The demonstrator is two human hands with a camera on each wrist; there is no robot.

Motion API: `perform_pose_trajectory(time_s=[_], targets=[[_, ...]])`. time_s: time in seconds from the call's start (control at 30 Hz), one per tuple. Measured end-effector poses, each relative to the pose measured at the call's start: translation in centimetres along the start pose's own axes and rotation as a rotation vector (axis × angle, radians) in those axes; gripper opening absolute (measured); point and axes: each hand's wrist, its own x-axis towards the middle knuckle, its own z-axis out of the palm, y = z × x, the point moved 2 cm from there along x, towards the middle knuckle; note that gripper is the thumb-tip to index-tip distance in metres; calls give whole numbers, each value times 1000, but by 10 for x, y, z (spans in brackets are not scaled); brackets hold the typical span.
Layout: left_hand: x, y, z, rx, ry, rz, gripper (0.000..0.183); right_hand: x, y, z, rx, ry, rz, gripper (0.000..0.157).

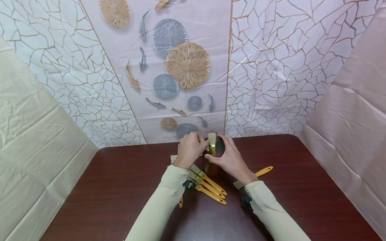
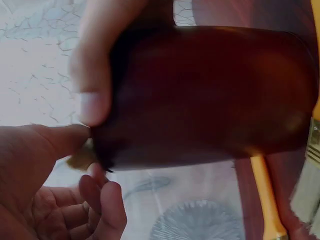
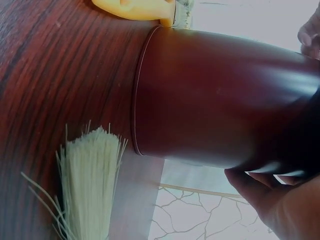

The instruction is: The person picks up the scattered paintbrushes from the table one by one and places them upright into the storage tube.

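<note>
A dark red-brown cylindrical holder (image 1: 212, 166) stands upright near the table's back edge. My right hand (image 1: 230, 159) grips it around the rim, the thumb lying along the near side in the left wrist view. One paintbrush (image 1: 212, 139) stands inside with pale bristles up and a gold-coloured ferrule. At the rim's left side, my left hand (image 1: 191, 149) pinches a second paintbrush (image 2: 81, 159) by its bristles between thumb and fingers. The holder's wall hides that brush's lower part. Smooth and glossy, the holder's side (image 3: 215, 95) fills much of the right wrist view.
Several yellow-handled paintbrushes (image 1: 212, 189) lie fanned out on the table, partly beneath my left forearm. Another brush (image 1: 264, 171) rests under my right wrist, its bristles (image 3: 92, 185) close to the holder's base. Patterned cloth (image 1: 265, 83) hangs behind the dark wooden table (image 1: 126, 187).
</note>
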Motion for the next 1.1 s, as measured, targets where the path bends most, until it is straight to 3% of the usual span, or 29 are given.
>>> perform_pose_trajectory(time_s=[0.2,0.33,0.53,0.67,0.87,1.1], targets=[[0,-9,7,-43,-70,-44,43,0,0,2,6,-7,-2,101],[-2,-12,1,-95,-95,-51,43,1,-1,3,6,-11,10,102],[-12,-18,-29,-148,-100,-14,39,2,-2,4,-5,-24,17,104],[-21,-26,-52,-180,-139,30,33,2,-2,2,-4,-27,22,104],[-34,-53,-73,-214,-194,22,26,1,-1,-3,-1,-25,26,104],[-51,-94,-79,-209,-200,-51,30,2,-1,-2,-5,-41,41,105]])
